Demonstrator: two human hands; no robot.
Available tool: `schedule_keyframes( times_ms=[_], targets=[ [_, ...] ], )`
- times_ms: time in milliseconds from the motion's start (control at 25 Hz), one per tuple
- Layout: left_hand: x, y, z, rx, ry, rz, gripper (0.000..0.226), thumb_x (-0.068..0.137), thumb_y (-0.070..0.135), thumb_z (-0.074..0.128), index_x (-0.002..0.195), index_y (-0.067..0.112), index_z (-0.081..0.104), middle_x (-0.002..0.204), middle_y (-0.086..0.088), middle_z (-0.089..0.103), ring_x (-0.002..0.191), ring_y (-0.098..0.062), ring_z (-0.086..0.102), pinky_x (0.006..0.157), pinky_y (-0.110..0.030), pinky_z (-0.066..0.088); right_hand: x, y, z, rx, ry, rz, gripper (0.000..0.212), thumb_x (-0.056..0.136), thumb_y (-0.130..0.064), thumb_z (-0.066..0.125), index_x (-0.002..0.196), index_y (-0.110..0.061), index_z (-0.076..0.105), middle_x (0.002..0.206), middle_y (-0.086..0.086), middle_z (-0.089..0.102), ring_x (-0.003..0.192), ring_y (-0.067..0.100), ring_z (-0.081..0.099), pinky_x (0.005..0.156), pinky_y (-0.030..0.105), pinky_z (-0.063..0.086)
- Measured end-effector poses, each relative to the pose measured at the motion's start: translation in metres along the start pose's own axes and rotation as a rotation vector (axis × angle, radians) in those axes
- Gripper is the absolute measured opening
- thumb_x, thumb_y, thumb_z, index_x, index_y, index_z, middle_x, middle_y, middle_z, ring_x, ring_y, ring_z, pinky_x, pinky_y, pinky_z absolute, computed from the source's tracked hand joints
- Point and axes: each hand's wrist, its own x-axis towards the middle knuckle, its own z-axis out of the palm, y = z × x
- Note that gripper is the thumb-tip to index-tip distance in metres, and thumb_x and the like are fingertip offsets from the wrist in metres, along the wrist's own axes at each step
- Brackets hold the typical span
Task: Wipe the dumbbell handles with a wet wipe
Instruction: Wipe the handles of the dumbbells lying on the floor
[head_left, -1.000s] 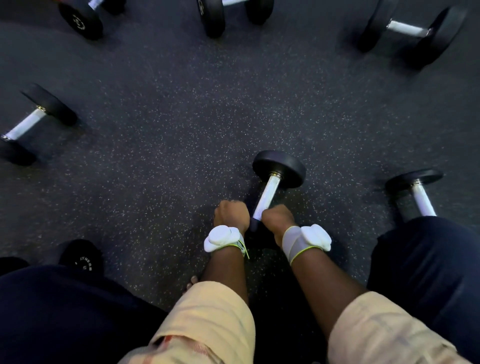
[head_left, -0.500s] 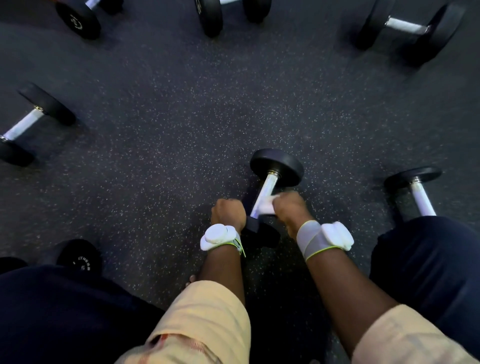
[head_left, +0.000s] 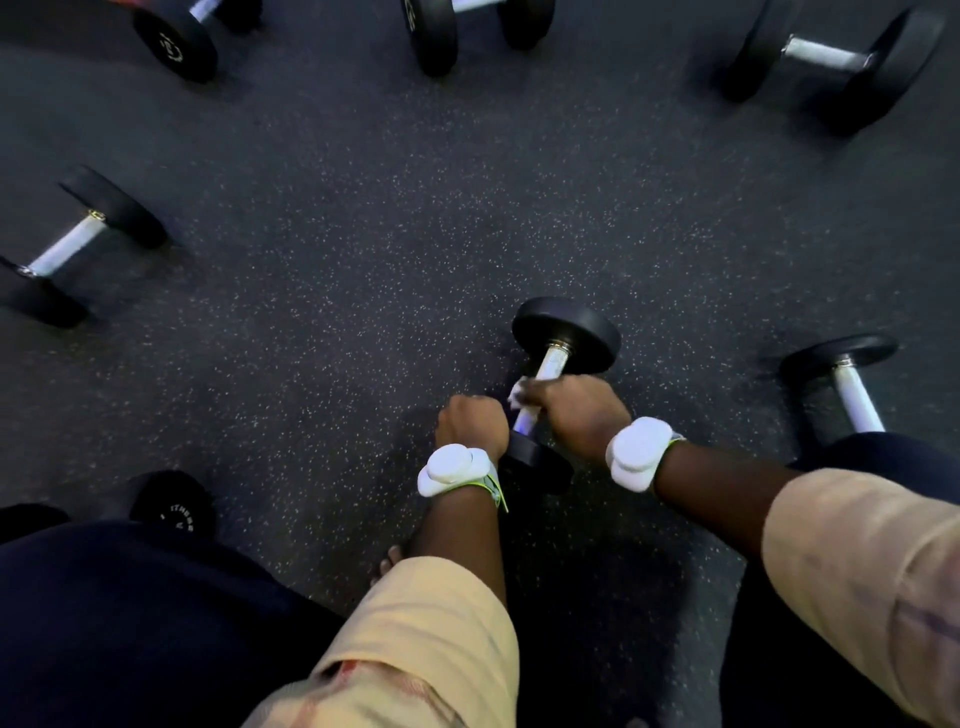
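Your right hand (head_left: 574, 413) grip wraps wet wipe (head_left: 517, 397) round dumbbell handle (head_left: 550, 364), mid-rub. Left hand (head_left: 470, 423) curled beside it; cannot tell if holding. Other dumbbells (head_left: 810, 54) maybe left.

A gym's free-weight area: a dark rubber floor (head_left: 395, 218) flecked with pale specks, with black round-headed, metal-handled weights scattered across it, among them a left dumbbell (head_left: 67, 244), a far-right dumbbell (head_left: 826, 54) and others along the top edge.
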Motion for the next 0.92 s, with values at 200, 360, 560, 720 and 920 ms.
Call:
schedule_keyframes(
  times_ms=[200,360,560,720,920],
  targets=[
    [0.001,-0.003,0.001,0.048,-0.011,0.065,0.037,0.095,0.010,0.037,0.116,-0.002,0.066,0.124,-0.022,0.061,0.115,-0.042,0.057,0.092,-0.039,0.047,0.009,0.023,-0.004,-0.133,0.026,-0.025,0.041,0.098,-0.029,0.042,0.135,-0.046,0.047,0.129,0.006,0.062,0.109,0.032,0.063,0.089,0.038,0.052],
    [0.000,-0.002,0.001,0.059,-0.013,0.093,0.037,0.095,0.010,0.039,0.120,0.001,0.064,0.123,-0.023,0.061,0.114,-0.043,0.058,0.092,-0.041,0.048,0.004,0.021,0.002,-0.110,-0.071,-0.155,0.044,0.099,-0.030,0.039,0.138,-0.050,0.042,0.136,0.003,0.058,0.115,0.029,0.061,0.093,0.037,0.049],
    [-0.005,0.001,-0.003,-0.030,-0.035,0.033,0.037,0.097,0.008,0.036,0.119,-0.006,0.063,0.129,-0.026,0.057,0.120,-0.044,0.053,0.101,-0.045,0.045,0.012,0.014,-0.002,-0.236,-0.007,-0.081,0.040,0.095,-0.023,0.044,0.134,-0.032,0.048,0.125,0.005,0.064,0.107,0.030,0.064,0.083,0.036,0.052],
    [-0.010,0.004,-0.006,-0.153,-0.003,-0.048,0.039,0.099,0.013,0.036,0.117,-0.010,0.062,0.129,-0.028,0.057,0.122,-0.045,0.051,0.102,-0.045,0.042,0.013,0.020,-0.012,-0.307,0.076,0.010,0.033,0.091,-0.018,0.047,0.123,-0.023,0.051,0.114,0.006,0.067,0.096,0.031,0.067,0.076,0.037,0.054],
    [-0.007,0.002,-0.005,-0.189,-0.009,-0.080,0.039,0.098,0.017,0.037,0.113,-0.007,0.064,0.127,-0.024,0.059,0.119,-0.042,0.054,0.097,-0.041,0.043,0.017,0.027,-0.013,-0.375,-0.030,-0.041,0.052,0.093,-0.010,0.042,0.144,-0.014,0.031,0.156,0.001,0.031,0.097,0.037,0.066,0.072,0.044,0.055]
  ],
)
